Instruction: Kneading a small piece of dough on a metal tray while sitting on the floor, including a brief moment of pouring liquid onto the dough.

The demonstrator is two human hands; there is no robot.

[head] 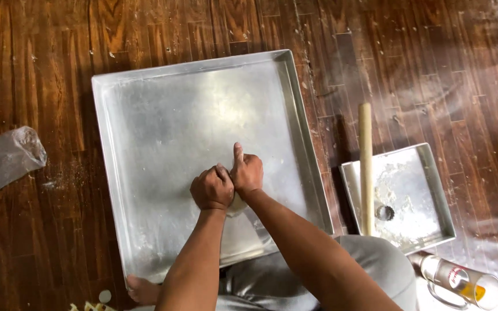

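On the wooden floor [41,75], seen from above: a large square metal tray [162,115] lies flat, one edge resting over the person's lap. Both hands sit together near the tray's middle, toward the near side.

Left hand [211,188]: closed into a fist, knuckles up, pressing down. Right hand [246,173]: fingers curled, thumb stuck out pointing away from the body, touching the left hand side by side.

Beneath them, a pale lump of dough [237,205] shows only as a sliver at the heels of the hands; most is hidden, so its shape and long axis cannot be told. It lies directly under both hands, neither one clearly nearer.

Right of the big tray, apart from it: a smaller floury tray [427,190] with a wooden rolling pin [366,167] laid across it, long axis running away from the person, on the right-hand side. A small round ring [385,213] sits on that tray. A bottle [462,280] lies near the right knee. A crumpled plastic bag [4,161] lies far left.
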